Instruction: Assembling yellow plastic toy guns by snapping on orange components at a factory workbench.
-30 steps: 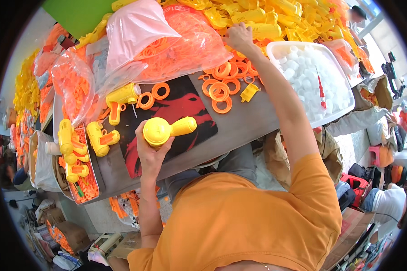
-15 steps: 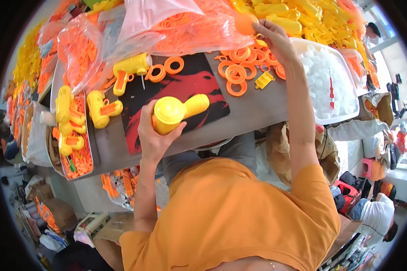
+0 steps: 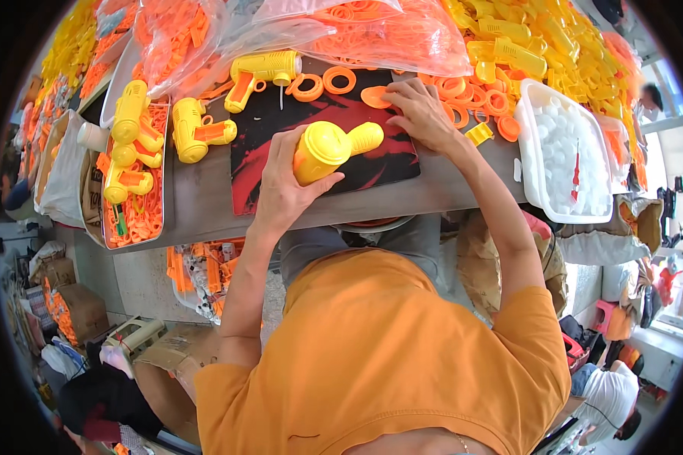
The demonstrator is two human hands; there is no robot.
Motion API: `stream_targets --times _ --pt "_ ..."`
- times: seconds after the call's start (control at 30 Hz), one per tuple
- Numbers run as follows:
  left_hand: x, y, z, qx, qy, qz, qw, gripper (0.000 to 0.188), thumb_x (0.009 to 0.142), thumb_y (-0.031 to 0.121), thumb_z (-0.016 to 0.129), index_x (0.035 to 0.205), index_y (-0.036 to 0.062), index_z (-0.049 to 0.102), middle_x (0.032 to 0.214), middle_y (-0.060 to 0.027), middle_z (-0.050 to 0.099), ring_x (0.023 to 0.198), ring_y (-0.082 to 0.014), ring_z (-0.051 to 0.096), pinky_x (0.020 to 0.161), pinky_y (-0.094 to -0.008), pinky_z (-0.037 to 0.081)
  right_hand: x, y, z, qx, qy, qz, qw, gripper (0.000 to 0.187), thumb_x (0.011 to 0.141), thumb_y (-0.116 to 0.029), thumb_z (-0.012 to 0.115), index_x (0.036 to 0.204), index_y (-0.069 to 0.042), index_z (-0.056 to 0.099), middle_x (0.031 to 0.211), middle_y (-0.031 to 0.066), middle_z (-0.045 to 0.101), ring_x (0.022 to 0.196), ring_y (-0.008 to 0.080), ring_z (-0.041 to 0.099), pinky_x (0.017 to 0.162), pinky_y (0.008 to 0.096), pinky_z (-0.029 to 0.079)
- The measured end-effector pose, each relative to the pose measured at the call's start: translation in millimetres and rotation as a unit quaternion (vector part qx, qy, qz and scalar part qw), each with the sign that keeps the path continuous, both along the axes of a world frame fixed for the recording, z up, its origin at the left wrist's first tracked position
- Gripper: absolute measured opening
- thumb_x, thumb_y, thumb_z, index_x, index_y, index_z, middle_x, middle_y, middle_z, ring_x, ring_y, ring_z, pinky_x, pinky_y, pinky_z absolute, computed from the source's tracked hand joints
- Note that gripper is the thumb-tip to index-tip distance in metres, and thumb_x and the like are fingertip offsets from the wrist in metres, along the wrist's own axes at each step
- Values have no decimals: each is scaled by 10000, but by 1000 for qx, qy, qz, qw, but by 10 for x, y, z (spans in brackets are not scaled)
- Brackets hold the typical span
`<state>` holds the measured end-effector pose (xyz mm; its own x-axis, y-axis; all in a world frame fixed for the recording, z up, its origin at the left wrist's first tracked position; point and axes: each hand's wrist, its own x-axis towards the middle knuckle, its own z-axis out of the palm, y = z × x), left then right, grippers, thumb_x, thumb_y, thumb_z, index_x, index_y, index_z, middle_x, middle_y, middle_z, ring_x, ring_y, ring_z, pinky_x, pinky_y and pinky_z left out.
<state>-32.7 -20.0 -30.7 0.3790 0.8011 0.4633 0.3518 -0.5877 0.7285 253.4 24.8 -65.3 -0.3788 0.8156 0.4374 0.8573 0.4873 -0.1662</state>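
Observation:
My left hand [image 3: 287, 182] is wrapped round the barrel of a yellow plastic toy gun [image 3: 325, 150]. Its round end faces up and its handle points right, above a black and red mat [image 3: 391, 159]. Just to the right, my right hand [image 3: 425, 114] pinches a flat orange disc [image 3: 374, 97] at its edge. The disc is over the mat's far right part, apart from the gun. Beyond the mat's far edge lie two orange rings [image 3: 339, 80] and another yellow toy gun [image 3: 265, 67] with a thin metal shaft beside it.
At the left, a box of orange parts [image 3: 146, 224] has yellow gun bodies on it, with another gun body [image 3: 193, 130] beside it. To the right stands a white tub [image 3: 531, 152] of translucent caps with a red screwdriver [image 3: 575, 182]. Orange rings [image 3: 496, 103] and yellow parts [image 3: 508, 53] pile up behind.
My right hand has come down and left from the ring pile to the mat, carrying the orange disc closer to the gun. My left hand still grips the gun; the whole view has shifted.

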Motion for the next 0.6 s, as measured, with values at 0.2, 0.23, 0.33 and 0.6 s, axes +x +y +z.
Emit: stream_targets --times 0.2,0.23,0.33,0.6 --pt "68 37 -15 -16 -12 -10 1000 652 644 125 865 1178 34 503 1078 -99 583 993 -226 598 870 -350 485 -18 85 19 -24 -10 39 999 196 789 -189 688 953 -90 652 1001 14 632 1017 218 512 922 377 370" --pt "74 46 -17 -16 -12 -9 1000 652 644 125 865 1178 34 503 1078 -99 583 993 -226 598 870 -350 485 17 100 29 -24 -10 40 999 196 789 -189 688 953 -90 652 1001 14 632 1017 218 512 922 377 370" --pt "74 64 -36 -51 -24 -33 998 679 647 199 864 1203 46 503 1105 -139 598 992 -307 617 837 -382 514 120 104 153 -185 185 4 965 138 854 -166 651 957 -75 638 882 26 637 857 176 553 831 323 420" --pt "339 152 -124 -20 -42 -54 997 655 659 212 847 1203 32 530 1051 -138 634 935 -284 647 811 -358 533 -421 -385 722 -386 594 88 701 233 986 -256 515 1053 -50 600 1012 -1 593 925 79 517 830 258 414"
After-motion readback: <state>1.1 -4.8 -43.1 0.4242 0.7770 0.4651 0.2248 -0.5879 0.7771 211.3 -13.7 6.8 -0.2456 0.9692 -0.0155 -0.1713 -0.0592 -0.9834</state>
